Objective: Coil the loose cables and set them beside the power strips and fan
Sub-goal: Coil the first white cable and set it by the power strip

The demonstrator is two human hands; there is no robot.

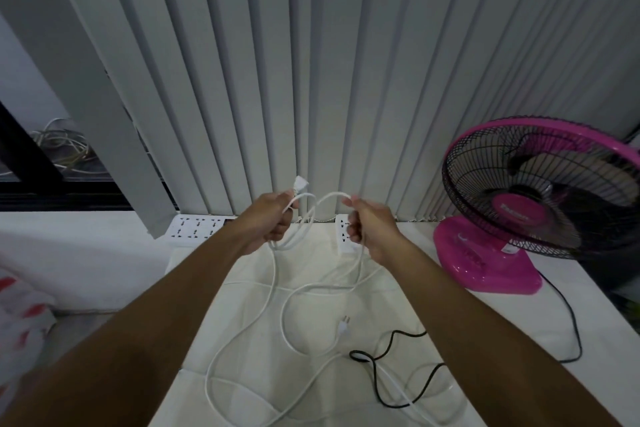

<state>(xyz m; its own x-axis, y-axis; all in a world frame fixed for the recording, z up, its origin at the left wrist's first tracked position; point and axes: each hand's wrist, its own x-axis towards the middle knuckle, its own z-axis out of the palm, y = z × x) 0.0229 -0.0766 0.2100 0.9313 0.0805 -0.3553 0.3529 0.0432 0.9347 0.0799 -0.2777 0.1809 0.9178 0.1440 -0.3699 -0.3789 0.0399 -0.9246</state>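
A long white cable (277,291) trails in loose loops over a white cloth (249,315). My left hand (268,218) grips a small coil of it, with the white connector end (300,184) sticking up above the fist. My right hand (369,229) is closed on the same cable a loop further along, and an arc of it spans between both hands. The cable's two-pin plug (344,325) lies on the cloth. A black cable (388,345) snakes loose at the lower right. Two white power strips (199,227) (343,232) lie by the blinds; a pink fan (540,191) stands right.
Grey vertical blinds (311,62) hang behind the strips. The fan's black cord (571,322) runs down the right side of the white surface. A red-and-white bag (20,315) lies at the left edge. Tangled wires (59,146) show beyond a window at far left.
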